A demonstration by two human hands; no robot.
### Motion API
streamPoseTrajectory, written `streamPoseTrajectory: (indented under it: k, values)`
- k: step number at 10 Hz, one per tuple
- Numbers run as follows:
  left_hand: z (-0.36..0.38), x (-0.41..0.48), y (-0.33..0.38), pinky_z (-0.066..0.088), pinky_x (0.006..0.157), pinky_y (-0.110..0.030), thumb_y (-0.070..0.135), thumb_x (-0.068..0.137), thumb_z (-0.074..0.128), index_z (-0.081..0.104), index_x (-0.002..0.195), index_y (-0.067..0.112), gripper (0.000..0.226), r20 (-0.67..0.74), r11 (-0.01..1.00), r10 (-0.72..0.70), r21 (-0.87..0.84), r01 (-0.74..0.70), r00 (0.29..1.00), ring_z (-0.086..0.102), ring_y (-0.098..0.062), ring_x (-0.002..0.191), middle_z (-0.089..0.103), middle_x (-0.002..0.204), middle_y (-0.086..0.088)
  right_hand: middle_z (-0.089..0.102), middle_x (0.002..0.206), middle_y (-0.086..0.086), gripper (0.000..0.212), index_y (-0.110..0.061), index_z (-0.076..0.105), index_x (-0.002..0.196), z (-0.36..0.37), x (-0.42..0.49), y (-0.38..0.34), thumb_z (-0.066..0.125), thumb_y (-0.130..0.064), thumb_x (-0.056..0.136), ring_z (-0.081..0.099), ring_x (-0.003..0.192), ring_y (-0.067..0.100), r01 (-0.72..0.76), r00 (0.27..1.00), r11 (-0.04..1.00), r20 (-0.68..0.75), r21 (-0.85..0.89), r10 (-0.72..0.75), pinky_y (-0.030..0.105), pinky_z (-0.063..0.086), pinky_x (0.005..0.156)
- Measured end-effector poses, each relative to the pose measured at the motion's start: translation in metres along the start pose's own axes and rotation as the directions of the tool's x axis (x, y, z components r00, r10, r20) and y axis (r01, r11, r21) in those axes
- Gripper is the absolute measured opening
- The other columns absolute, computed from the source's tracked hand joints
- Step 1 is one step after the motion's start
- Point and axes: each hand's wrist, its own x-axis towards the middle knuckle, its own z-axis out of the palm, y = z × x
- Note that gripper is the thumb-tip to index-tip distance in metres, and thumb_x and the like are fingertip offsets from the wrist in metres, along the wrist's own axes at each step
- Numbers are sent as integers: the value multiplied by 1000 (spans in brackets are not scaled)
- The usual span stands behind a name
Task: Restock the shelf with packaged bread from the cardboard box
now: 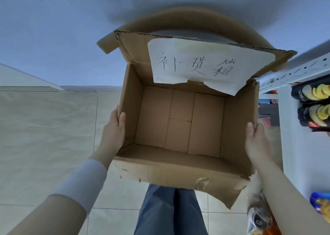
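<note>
The left hand point(114, 129) and right hand point(257, 140) are gripping opposite walls of the worn, open cardboard box point(160, 170), holding it beside the shelf point(292, 145). Bare base flaps point(180, 120) are showing inside; a handwritten paper label point(205, 59) is hanging at its far edge.

We see a brown cardboard box point(178, 170), white label point(196, 56) — black handwritten characters, blue trousers point(160, 211), beige floor tiles point(44, 145), black packets point(311, 93) with yellow crisps pictured.

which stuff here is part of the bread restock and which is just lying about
Job: open brown cardboard box, empty inside; left hand and right hand holding its sides; white shelf unit.
Lying about: black snack packets; blue and yellow packet.
</note>
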Motion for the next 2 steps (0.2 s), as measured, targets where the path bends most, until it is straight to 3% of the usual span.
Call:
streamPoseTrajectory:
  k: [1, 2]
  values:
    - [-10, -11, 10, 28, 108, -46, 36, 98, 33, 17, 145, 7, 58, -3, 966, 109, 237, -106, 994, 32, -36, 135, 32, 147, -18, 35, 146, 16, 63, -10, 19, 144, -16, -8, -5, 34, -45, 95, 35, 134, 35, 134, 990, 974, -30, -180, -141, 49, 34, 104]
    - [-17, -30, 43, 14, 116, -46, 38, 98, 31, 8, 147, 6, 62, 58, 825, 293, 490, -282, 954, 9, -30, 144, 12, 156, -16, 21, 152, 20, 67, -7, 14, 146, -34, -25, -30, 36, -44, 95, 16, 142, 36, 326, 932, 863, -21, -385, -362, 51, 23, 112]
